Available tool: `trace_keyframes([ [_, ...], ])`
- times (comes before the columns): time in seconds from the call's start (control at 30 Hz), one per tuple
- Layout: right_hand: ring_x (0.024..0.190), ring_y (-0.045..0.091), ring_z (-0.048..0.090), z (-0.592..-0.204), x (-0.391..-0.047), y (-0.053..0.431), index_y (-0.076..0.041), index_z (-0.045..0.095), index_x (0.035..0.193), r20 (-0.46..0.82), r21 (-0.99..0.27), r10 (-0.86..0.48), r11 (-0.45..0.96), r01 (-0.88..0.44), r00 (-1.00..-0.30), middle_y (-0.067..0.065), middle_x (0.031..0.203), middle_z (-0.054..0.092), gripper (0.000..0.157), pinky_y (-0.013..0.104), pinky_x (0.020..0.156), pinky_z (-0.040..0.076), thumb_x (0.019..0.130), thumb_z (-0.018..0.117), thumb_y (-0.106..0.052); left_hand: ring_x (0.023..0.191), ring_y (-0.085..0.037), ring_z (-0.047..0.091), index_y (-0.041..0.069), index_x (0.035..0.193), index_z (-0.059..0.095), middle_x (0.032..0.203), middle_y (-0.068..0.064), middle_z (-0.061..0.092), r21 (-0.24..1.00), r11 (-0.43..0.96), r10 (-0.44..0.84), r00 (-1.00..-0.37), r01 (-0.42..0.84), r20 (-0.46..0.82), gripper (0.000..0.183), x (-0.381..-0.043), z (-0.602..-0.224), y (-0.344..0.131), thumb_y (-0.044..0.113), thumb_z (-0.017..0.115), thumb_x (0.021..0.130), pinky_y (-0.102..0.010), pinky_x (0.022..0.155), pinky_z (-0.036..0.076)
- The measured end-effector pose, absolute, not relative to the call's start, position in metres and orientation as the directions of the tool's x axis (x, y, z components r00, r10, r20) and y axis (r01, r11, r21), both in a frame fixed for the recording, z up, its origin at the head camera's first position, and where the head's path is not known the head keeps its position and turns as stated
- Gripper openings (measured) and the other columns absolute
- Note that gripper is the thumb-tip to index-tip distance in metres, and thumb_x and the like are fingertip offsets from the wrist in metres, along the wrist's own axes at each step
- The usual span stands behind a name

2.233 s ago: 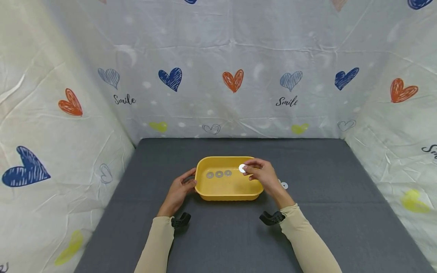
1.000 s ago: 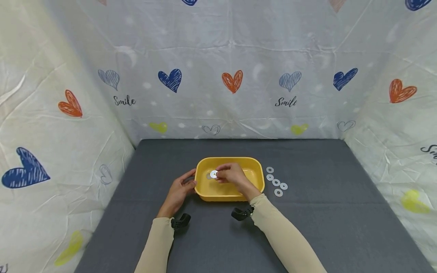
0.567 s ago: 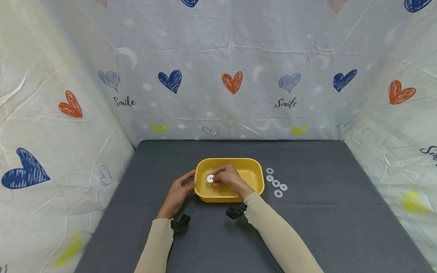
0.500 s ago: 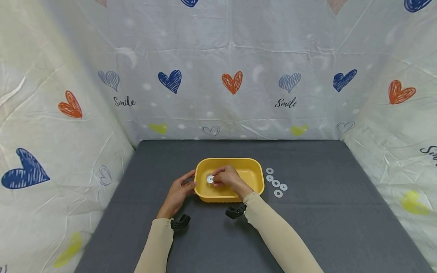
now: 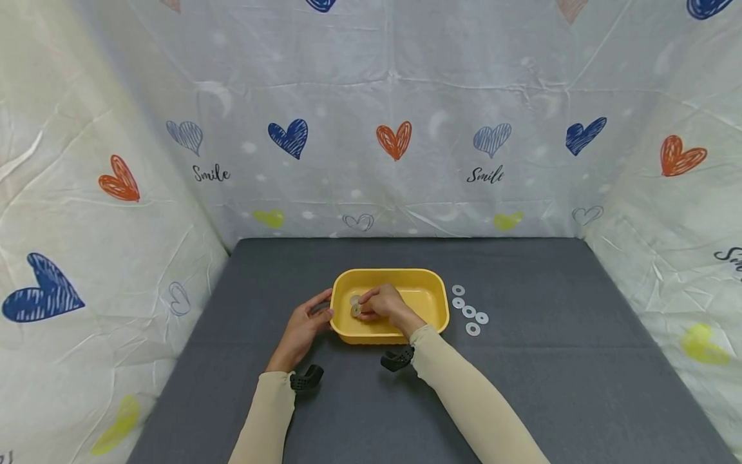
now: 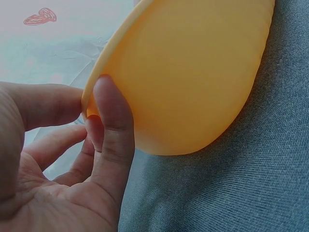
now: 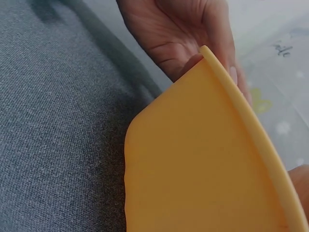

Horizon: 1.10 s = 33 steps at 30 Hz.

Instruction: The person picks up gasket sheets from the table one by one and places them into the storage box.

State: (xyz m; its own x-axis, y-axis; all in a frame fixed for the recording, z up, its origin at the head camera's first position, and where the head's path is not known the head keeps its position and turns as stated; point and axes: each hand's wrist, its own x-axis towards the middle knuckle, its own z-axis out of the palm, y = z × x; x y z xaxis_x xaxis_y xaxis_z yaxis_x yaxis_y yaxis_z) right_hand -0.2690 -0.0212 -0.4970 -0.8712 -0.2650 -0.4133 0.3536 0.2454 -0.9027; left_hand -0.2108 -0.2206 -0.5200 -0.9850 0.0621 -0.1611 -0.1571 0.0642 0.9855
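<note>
In the head view a yellow plastic tray (image 5: 429,299) stands on the dark cloth. My left hand (image 5: 300,328) grips its left end, with thumb and fingers at the rim; the left wrist view shows this hand (image 6: 72,159) close against the tray wall (image 6: 188,82). My right hand (image 5: 384,305) reaches into the tray's left part and pinches a flat metal washer (image 5: 356,310) low over the floor. Another washer (image 5: 355,299) lies just behind it, partly covered. The tray wall (image 7: 178,159) hides most of the right hand (image 7: 300,188) in the right wrist view.
Several loose washers (image 5: 468,311) lie on the cloth to the right of the tray. The dark cloth-covered table (image 5: 522,386) extends around it. A pale curtain (image 5: 348,77) printed with hearts hangs behind and at both sides.
The right hand has carried a washer from over the tray's right part leftward and down, tilting it and drawing it slightly nearer. The left hand stays at the tray's left end.
</note>
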Motion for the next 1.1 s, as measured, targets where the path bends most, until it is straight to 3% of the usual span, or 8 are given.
trace_keyframes([
  [0.5,0.073,0.024,0.074,-0.496,-0.265,-0.018,0.006,0.07,0.11,-0.38,-0.914,-0.28,0.263,0.31,-0.881,0.018,0.086,0.074,0.024,0.031,0.065,0.06,0.088,0.067,-0.001,0.106,-0.023,0.06,0.011,0.15,0.04,0.145,-0.016,0.044,0.987,0.052,0.063,-0.986,-0.153,-0.157,0.056,-0.211,-0.52,-0.22,0.006,0.056,0.097,-0.022,0.075,0.054],
  [0.9,0.095,0.034,0.073,-0.477,-0.256,-0.007,0.006,0.065,0.119,-0.312,-0.949,-0.326,0.145,0.279,-0.892,0.023,0.112,0.07,0.029,0.044,0.083,0.057,0.093,0.063,-0.007,0.117,-0.028,0.059,0.015,0.151,0.04,0.146,-0.011,0.046,0.98,0.088,0.023,-0.984,-0.176,-0.179,0.057,-0.212,-0.519,-0.219,0.008,0.057,0.096,-0.023,0.078,0.056],
  [1.1,0.094,0.029,0.073,-0.468,-0.25,0.005,0.004,0.064,0.121,-0.266,-0.963,-0.344,0.147,0.228,-0.901,0.022,0.117,0.068,0.031,0.047,0.087,0.056,0.095,0.062,-0.012,0.117,-0.027,0.058,0.018,0.15,0.041,0.146,-0.007,0.047,0.978,0.082,0.026,-0.981,-0.191,-0.194,0.057,-0.211,-0.518,-0.218,0.009,0.058,0.096,-0.024,0.079,0.056],
])
